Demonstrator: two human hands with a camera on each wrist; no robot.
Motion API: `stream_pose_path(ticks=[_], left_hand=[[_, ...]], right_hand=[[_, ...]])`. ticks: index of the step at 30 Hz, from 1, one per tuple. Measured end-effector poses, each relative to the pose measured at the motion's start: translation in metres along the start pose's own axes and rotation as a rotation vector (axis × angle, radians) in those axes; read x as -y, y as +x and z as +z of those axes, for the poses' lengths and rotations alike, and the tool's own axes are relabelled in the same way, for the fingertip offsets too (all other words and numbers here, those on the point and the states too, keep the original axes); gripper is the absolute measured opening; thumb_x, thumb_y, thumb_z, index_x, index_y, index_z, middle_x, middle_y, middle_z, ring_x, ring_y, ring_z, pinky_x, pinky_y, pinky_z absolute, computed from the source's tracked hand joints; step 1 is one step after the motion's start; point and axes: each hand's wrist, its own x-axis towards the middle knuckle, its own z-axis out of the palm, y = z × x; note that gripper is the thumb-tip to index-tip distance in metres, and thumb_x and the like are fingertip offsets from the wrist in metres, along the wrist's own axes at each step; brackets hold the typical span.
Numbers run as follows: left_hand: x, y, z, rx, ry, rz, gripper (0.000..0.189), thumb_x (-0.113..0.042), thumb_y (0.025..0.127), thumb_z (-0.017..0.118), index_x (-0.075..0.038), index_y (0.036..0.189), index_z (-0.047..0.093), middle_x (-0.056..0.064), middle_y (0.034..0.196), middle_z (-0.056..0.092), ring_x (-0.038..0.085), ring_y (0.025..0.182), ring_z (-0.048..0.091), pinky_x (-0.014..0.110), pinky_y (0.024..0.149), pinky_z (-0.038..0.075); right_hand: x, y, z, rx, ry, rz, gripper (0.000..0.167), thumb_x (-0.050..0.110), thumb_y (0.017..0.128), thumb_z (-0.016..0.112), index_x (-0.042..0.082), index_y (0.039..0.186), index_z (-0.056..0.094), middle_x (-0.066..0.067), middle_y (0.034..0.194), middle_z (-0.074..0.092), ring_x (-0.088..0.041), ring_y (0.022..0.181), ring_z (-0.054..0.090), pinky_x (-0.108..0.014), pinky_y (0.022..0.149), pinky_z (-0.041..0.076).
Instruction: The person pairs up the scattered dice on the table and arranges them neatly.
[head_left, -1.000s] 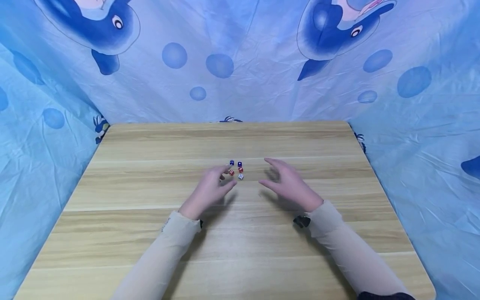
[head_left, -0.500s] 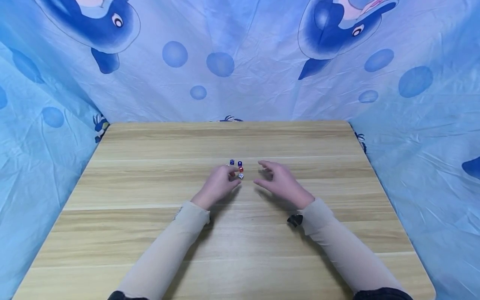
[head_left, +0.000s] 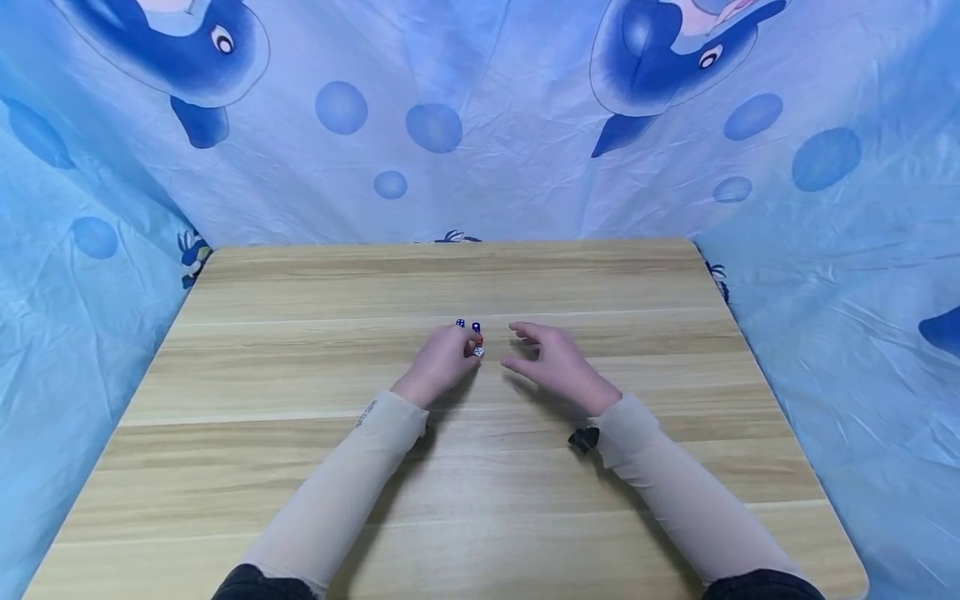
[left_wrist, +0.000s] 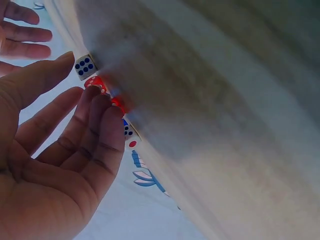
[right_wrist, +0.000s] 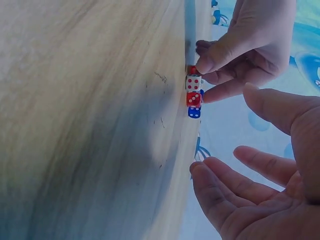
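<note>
Several small dice lie grouped on the wooden table. My left hand reaches over them from the left, hiding part of the group in the head view. In the left wrist view its thumb and curved fingers stand apart, near a white die and a red die; another red die is partly behind the fingertips. From the right wrist, a red die shows right at the left thumb tip. My right hand hovers right of the dice, fingers loosely bent, holding nothing. Two blue dice sit at the back.
The wooden table spreads out around the hands. Blue sheeting printed with dolphins and bubbles hangs behind it and along both sides. A black object sits at the right wrist.
My left hand has moved right and forward over the dice, covering a red one in the head view. My right hand has drifted left, closer to the group.
</note>
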Motion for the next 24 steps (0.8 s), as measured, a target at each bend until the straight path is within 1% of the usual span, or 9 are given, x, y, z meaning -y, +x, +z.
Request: stream_pose_path(ticks=[3, 7, 13, 19, 24], left_hand=[[-0.0008, 0.0017, 0.0001, 0.011, 0.049, 0.014, 0.023, -0.003, 0.089, 0.075, -0.002, 0.112, 0.074, 0.007, 0.093, 0.071, 0.022, 0.087, 0.065, 0.038, 0.084, 0.053], [-0.0015, 0.0030, 0.0003, 0.014, 0.091, 0.032, 0.020, -0.002, 0.089, 0.075, -0.003, 0.109, 0.074, 0.008, 0.098, 0.072, 0.024, 0.092, 0.066, 0.040, 0.088, 0.053], [-0.0017, 0.0028, 0.0006, 0.016, 0.098, 0.026, 0.018, -0.001, 0.088, 0.076, -0.004, 0.106, 0.074, 0.007, 0.096, 0.071, 0.023, 0.091, 0.066, 0.039, 0.087, 0.053], [-0.0027, 0.0010, -0.0005, 0.008, 0.089, 0.011, 0.021, -0.001, 0.088, 0.076, -0.003, 0.109, 0.074, 0.009, 0.099, 0.072, 0.024, 0.093, 0.067, 0.039, 0.088, 0.054], [-0.0034, 0.0007, -0.0004, -0.005, 0.119, 0.032, 0.017, -0.002, 0.088, 0.077, -0.004, 0.105, 0.075, 0.006, 0.095, 0.071, 0.024, 0.091, 0.067, 0.039, 0.086, 0.054]], right_hand=[[-0.0002, 0.0001, -0.0002, 0.003, 0.004, -0.001, 0.065, 0.026, 0.090, 0.081, 0.001, 0.144, 0.054, -0.022, 0.133, 0.061, -0.035, 0.117, 0.062, -0.045, 0.099, 0.050], [-0.0002, -0.0001, -0.0008, 0.004, 0.001, 0.002, 0.065, 0.026, 0.090, 0.081, 0.001, 0.143, 0.054, -0.022, 0.132, 0.062, -0.036, 0.117, 0.062, -0.045, 0.098, 0.050], [-0.0012, -0.0010, -0.0014, 0.005, -0.008, 0.013, 0.065, 0.025, 0.089, 0.081, 0.003, 0.144, 0.054, -0.021, 0.133, 0.062, -0.034, 0.118, 0.062, -0.044, 0.099, 0.049], [-0.0004, -0.0017, -0.0022, 0.012, -0.007, 0.027, 0.065, 0.025, 0.090, 0.081, 0.003, 0.144, 0.054, -0.021, 0.133, 0.061, -0.035, 0.119, 0.061, -0.046, 0.100, 0.048], [-0.0007, -0.0022, -0.0021, 0.016, -0.015, 0.029, 0.065, 0.025, 0.090, 0.080, 0.002, 0.145, 0.053, -0.020, 0.134, 0.061, -0.033, 0.120, 0.061, -0.046, 0.100, 0.049]])
